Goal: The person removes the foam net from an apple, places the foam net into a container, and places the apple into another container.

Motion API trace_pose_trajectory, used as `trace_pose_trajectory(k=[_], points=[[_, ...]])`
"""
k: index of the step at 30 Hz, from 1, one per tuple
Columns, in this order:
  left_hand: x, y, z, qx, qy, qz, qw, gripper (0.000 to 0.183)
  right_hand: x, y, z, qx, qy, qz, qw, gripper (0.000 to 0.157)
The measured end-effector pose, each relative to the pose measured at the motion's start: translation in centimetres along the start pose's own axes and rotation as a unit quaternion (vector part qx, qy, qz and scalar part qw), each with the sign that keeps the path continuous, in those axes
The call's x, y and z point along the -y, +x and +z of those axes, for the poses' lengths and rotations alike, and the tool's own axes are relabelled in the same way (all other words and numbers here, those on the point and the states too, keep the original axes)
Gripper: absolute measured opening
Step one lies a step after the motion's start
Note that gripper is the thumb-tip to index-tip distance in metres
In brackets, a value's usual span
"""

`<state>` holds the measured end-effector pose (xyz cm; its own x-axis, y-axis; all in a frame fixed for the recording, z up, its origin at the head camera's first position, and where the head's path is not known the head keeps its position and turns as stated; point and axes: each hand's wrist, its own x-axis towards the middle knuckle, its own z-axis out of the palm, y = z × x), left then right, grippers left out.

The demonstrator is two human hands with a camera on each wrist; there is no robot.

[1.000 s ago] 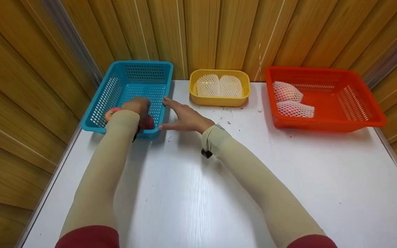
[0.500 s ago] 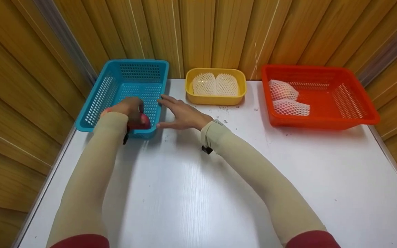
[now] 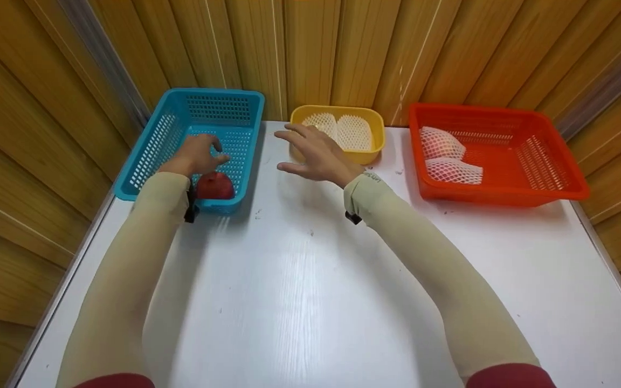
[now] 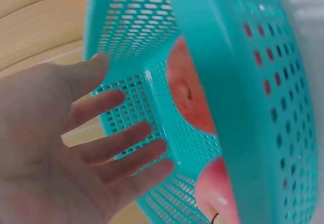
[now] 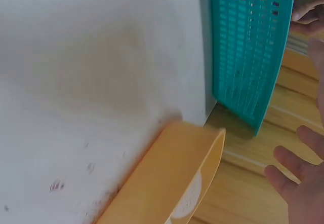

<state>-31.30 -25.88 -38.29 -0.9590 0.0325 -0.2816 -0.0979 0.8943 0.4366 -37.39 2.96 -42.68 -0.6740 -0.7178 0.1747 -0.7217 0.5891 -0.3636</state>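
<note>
My left hand (image 3: 197, 153) hovers over the blue basket (image 3: 256, 140) with its fingers spread and nothing in them. Beneath it a red apple (image 3: 215, 186) lies at the basket's near end. The left wrist view shows two apples there, an upper apple (image 4: 186, 89) and a lower apple (image 4: 216, 191), both partly hidden by the rim. My right hand (image 3: 321, 153) is in the air in front of the yellow container (image 3: 364, 156), fingers apart, holding nothing. White foam nets (image 3: 354, 132) lie inside that container, partly covered by the hand in the head view.
At the right stands a red basket (image 3: 504, 195) with two net-wrapped fruits (image 3: 445, 156) at its left side. The three containers stand in a row along the wooden wall (image 3: 337, 54) at the back of the white table (image 3: 299, 302).
My left hand has let go of a red apple and risen above it, its fingers opening. My right hand has left the blue basket's edge and moved right toward the yellow container.
</note>
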Motion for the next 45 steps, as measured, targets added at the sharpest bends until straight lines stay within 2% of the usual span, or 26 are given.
trace_pose_trajectory(k=[4,9,16,22,28,32,34,40,45], points=[[-0.7,0.1,0.5,-0.057,-0.029,0.035,0.9974,0.048,-1.5,-0.6,-0.9,-0.031,-0.018,-0.008,0.999,0.070],[-2.6,0.5,1.7,-0.128,-0.050,0.069,0.9882,0.052,-3.4,-1.3,-2.2,-0.059,-0.042,-0.011,0.997,0.069],[-6.0,1.2,3.9,-0.204,-0.062,0.126,0.9690,0.055,-5.9,-2.5,-3.9,-0.064,-0.049,0.023,0.996,0.073],[-8.7,1.5,6.1,-0.243,-0.068,0.186,0.9495,0.051,-7.9,-3.7,-5.3,-0.064,-0.054,0.057,0.995,0.077],[-11.6,1.8,8.4,-0.243,-0.078,0.244,0.9357,0.053,-10.2,-4.9,-7.2,-0.057,-0.072,0.076,0.993,0.077],[-13.3,1.9,9.6,-0.227,-0.080,0.264,0.9338,0.056,-11.4,-5.8,-8.1,-0.058,-0.079,0.073,0.992,0.078],[-14.0,2.0,10.1,-0.220,-0.073,0.266,0.9355,0.059,-11.9,-6.2,-8.5,-0.056,-0.083,0.075,0.992,0.080],[-15.7,2.2,11.7,-0.210,-0.069,0.284,0.9332,0.063,-13.0,-7.3,-9.5,-0.038,-0.065,0.123,0.990,0.087],[-16.9,2.2,12.7,-0.191,-0.079,0.284,0.9363,0.064,-13.9,-8.1,-10.2,-0.025,-0.052,0.152,0.987,0.089]])
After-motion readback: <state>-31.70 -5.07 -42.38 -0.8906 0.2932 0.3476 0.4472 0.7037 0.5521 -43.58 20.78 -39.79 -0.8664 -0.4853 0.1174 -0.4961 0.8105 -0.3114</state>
